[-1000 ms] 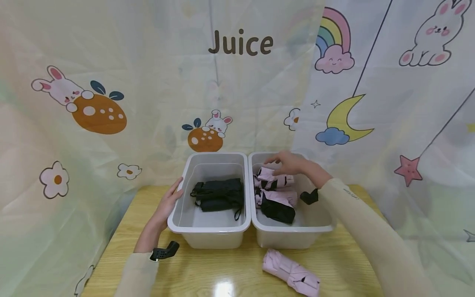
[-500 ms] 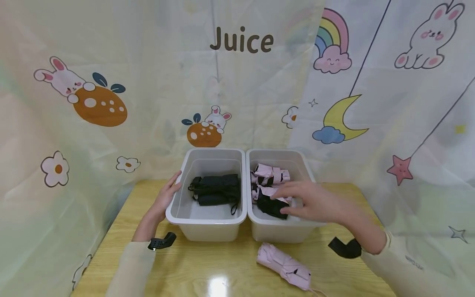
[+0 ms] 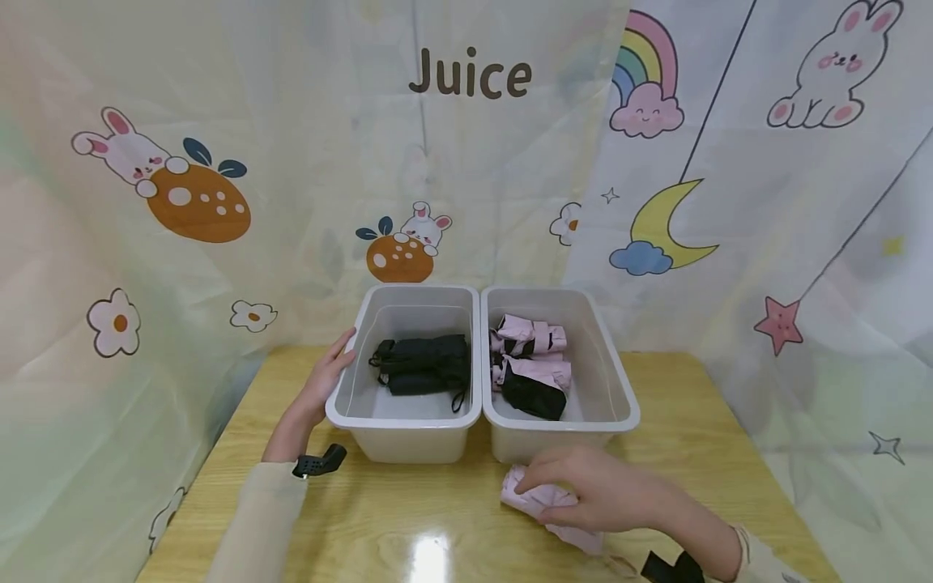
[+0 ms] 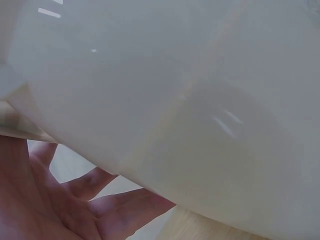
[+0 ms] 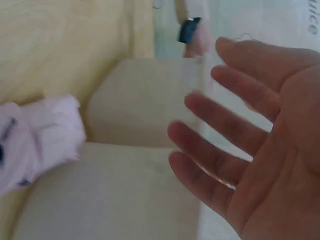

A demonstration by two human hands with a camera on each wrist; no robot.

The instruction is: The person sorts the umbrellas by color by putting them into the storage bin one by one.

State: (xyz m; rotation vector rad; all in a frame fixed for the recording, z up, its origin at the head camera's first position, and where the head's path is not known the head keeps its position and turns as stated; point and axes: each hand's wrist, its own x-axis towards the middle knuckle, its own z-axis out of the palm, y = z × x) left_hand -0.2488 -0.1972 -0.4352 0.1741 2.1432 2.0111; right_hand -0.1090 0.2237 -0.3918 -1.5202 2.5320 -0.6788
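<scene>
One word could be read: "Juice", in large dark brown letters on the pale printed backdrop curtain (image 3: 466,162), high up and directly above the two white bins (image 3: 481,405). In the right wrist view its last letters showed at the top right edge. Nothing else carried legible writing.

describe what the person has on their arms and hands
Both arms wear long, pale cream sleeves that end at the wrist. The left hand and right hand are bare, with no gloves or rings visible. A small black device is fastened at the left wrist, and a similar black piece shows at the right wrist.
</scene>
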